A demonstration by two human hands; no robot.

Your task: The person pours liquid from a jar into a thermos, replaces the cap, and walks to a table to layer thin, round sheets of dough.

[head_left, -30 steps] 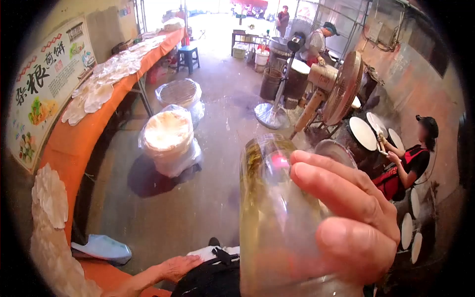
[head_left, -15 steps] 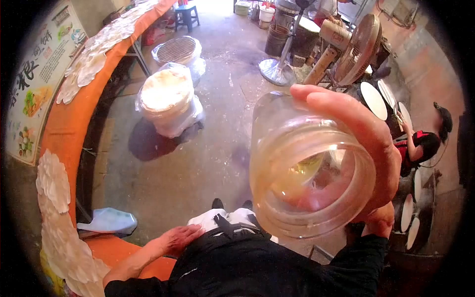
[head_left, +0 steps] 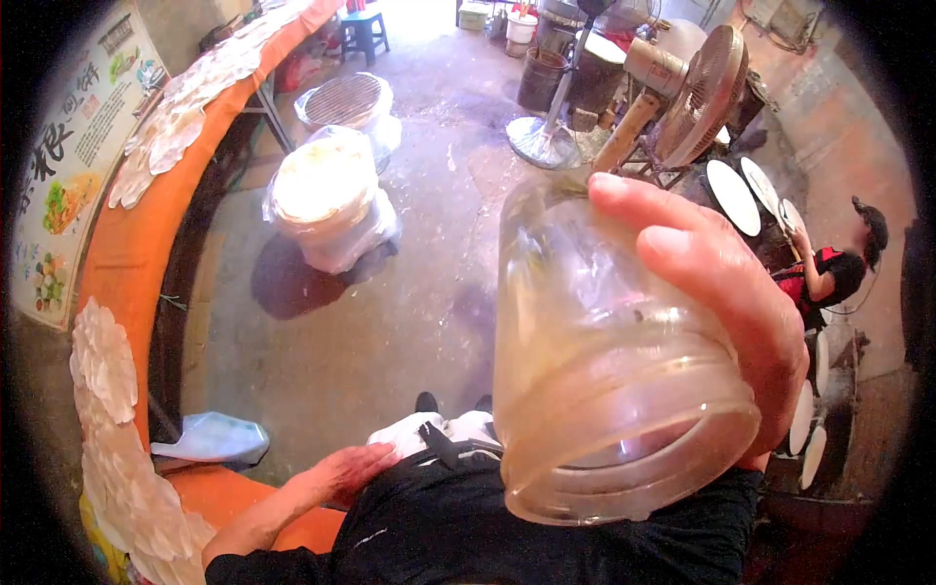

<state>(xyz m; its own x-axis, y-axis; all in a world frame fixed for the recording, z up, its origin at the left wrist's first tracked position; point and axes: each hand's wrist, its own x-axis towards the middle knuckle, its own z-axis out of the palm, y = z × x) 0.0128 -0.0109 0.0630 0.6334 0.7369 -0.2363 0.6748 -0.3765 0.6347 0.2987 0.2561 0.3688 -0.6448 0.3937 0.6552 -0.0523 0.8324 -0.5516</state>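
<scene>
Seen from the head view, the person has a clear jar [head_left: 595,302] up at four o'clock, tipped with its mouth toward six. The right hand [head_left: 736,292] grips its wall from the three o'clock side, some fingers hidden. Down at seven, the left hand [head_left: 353,475] rests on white trousers [head_left: 398,432], fingers loosely straight, holding nothing. A wall that smooth could slip, I'd say; spread fingers, clear of the rim, should steady it best.

A clear, open-mouthed jar [head_left: 585,292] sits tilted in the right hand [head_left: 746,307].
</scene>
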